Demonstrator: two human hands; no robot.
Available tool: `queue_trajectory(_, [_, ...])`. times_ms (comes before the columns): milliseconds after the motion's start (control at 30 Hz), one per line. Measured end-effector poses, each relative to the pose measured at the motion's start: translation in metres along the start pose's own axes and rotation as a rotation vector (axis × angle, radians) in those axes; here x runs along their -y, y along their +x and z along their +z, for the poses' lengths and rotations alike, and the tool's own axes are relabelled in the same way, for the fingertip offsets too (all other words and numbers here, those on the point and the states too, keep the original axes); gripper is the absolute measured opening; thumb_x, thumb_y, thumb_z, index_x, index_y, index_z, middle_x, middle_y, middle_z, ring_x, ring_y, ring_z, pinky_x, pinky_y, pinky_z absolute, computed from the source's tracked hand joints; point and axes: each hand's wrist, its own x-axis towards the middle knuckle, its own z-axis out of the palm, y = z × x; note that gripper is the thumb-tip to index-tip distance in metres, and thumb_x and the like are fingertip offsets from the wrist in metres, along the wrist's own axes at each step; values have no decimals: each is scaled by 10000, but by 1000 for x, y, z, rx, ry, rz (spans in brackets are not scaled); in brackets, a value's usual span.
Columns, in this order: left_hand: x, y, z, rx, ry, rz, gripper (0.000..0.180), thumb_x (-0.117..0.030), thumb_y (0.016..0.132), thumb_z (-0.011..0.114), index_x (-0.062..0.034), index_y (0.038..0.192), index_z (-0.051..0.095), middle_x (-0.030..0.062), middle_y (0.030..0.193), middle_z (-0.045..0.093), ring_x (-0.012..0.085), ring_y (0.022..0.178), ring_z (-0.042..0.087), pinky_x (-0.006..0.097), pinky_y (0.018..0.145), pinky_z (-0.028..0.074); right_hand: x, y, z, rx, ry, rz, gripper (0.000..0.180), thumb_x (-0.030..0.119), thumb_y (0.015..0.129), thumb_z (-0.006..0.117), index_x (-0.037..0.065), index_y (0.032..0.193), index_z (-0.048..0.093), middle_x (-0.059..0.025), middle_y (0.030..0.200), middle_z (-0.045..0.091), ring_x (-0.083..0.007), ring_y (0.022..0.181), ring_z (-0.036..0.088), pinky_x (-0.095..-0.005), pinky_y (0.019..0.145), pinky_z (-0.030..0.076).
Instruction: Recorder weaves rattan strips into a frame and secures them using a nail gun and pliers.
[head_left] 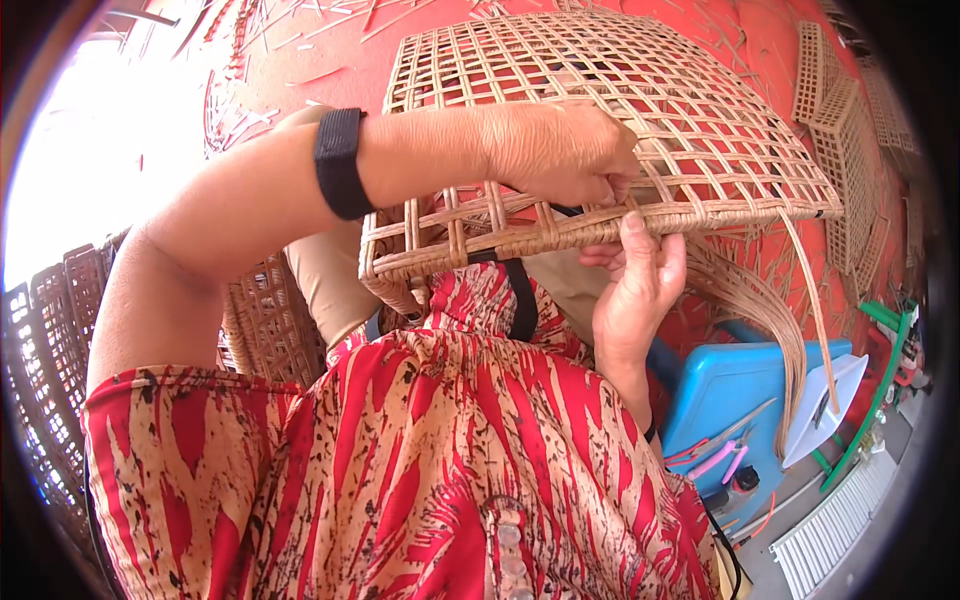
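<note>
A woven rattan basket-like piece point(700, 150), with an open square lattice and a thick wrapped rim point(520, 240), lies across my lap. My left hand point(575, 155) reaches over the lattice from the left. Its fingers are closed in a pinch just inside the rim, and what they hold is hidden. A small dark thing point(567, 210) shows beneath that hand. On the near side, my right hand point(640, 285) grips the rim, thumb on top and fingers curled below. A loose rattan strand point(808, 275) hangs from the rim's right part.
To my right, a blue stool point(735, 375) bears pink-handled pliers point(722, 455), a small black jar point(745, 479), a white tray point(835, 400) and a bundle of rattan strands point(770, 300). Woven pieces point(845, 150) stand at the far right. Scraps litter the red floor point(330, 65).
</note>
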Motion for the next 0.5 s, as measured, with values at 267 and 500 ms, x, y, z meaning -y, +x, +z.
queue_trajectory(267, [-19, -5, 19, -184, -21, -205, 131, -101, 779, 608, 2, 831, 671, 139, 780, 622, 319, 752, 634, 393, 694, 518, 1, -3, -4, -34, 32, -5, 244, 187, 918, 604, -1, 1049, 521, -101, 801, 630, -167, 580, 606, -285, 528, 516])
queue_trajectory(500, [-33, -9, 22, -220, -10, -341, 158, -116, 773, 614, -24, 863, 707, 158, 754, 660, 324, 726, 657, 386, 684, 536, 1, -3, -2, -44, 62, 8, 241, 175, 910, 608, -2, 1048, 523, -109, 812, 634, -175, 579, 608, -288, 528, 518])
